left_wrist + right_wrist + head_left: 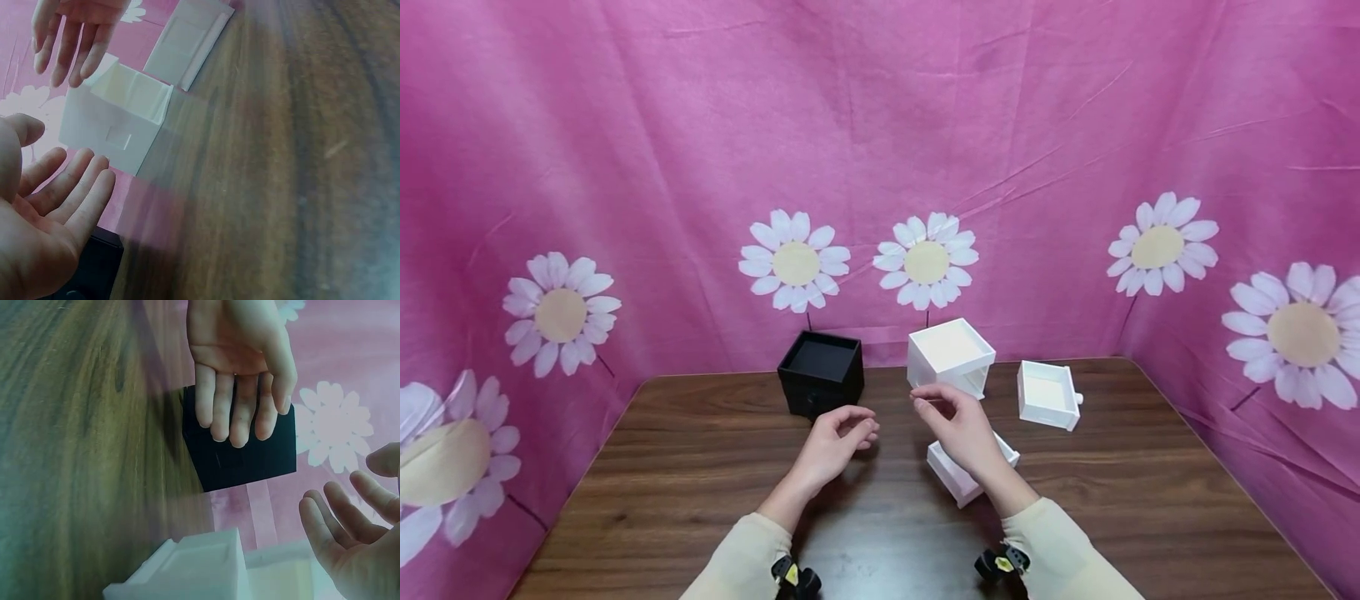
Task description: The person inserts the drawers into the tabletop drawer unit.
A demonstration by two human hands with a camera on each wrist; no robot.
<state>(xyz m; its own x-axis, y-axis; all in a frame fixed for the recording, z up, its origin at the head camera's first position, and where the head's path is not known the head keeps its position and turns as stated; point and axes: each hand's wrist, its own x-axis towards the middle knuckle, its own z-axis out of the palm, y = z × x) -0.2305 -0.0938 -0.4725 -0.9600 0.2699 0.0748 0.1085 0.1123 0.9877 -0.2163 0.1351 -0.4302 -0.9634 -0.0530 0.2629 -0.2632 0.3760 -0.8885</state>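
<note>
In the head view my left hand (837,442) hovers in front of a black box (822,371) with a round knob on its front, fingers loosely bent around nothing. My right hand (958,429) is held over a white drawer (951,475) and partly covers it. Behind that hand stands a white box (951,350) with an open front, its hollow inside visible in the left wrist view. Farther right lies a second white drawer (1047,396) with a round knob. Both palms face each other, with a gap between them.
The wooden table (700,475) carries all the boxes and drawers. A pink cloth (865,125) printed with white daisies hangs behind the table and along both sides. The black and white boxes stand near the table's back edge.
</note>
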